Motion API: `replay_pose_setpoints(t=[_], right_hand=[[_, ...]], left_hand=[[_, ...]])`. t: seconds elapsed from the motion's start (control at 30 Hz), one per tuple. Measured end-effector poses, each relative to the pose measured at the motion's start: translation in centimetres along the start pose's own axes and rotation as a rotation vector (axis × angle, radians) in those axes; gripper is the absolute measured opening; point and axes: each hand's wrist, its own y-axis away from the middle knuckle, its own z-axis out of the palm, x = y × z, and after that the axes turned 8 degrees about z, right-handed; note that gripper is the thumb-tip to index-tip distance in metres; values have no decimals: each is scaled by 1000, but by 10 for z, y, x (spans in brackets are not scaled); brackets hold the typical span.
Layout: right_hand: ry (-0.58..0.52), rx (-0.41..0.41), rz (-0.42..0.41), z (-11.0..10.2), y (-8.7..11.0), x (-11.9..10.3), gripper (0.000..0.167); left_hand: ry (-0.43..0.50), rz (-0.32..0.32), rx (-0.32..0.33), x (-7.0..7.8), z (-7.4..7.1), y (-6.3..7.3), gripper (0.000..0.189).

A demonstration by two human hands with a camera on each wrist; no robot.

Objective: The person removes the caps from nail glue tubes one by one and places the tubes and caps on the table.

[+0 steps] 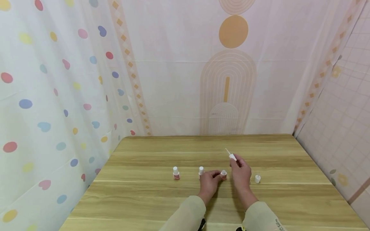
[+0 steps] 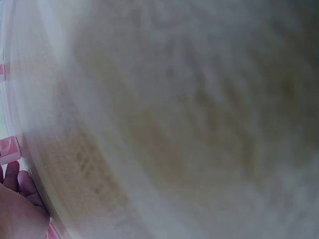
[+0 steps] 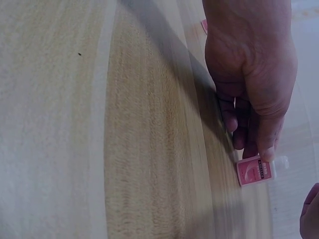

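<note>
My left hand [image 1: 209,185] grips a small bottle [image 1: 224,176] with a pink-red label, holding it on the table. Its cap is off and a pale, translucent neck shows. Raised to the right of it, my right hand [image 1: 241,173] pinches a white cap [image 1: 232,157] whose thin pale stem points up and left. In the right wrist view, the left thumb and fingers pinch the uncapped bottle at its neck end. Just left of my left hand stands a second bottle [image 1: 201,169] with a white cap, its lower part hidden behind the hand.
Farther left stands another white-capped bottle [image 1: 176,173] with the same pink-red label. A loose white cap [image 1: 258,179] rests on the wooden table [image 1: 138,199] to the right of my right hand. Patterned curtains [image 1: 173,80] hang behind and beside the table.
</note>
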Motion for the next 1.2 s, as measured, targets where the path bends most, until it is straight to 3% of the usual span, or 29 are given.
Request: replay_pose_setpoints(t=[0.4,0.63,1.2], right_hand=[[-51,24,10,1,-1,2,25],[-28,3,5,0,1,2,34],[-32,6,-5,1,1,2,29]], left_hand=[[-54,10,12,-1,1,-1,7],[-44,-3,11,-2,1,-1,7],[-44,10,20,-6,2,-3,7]])
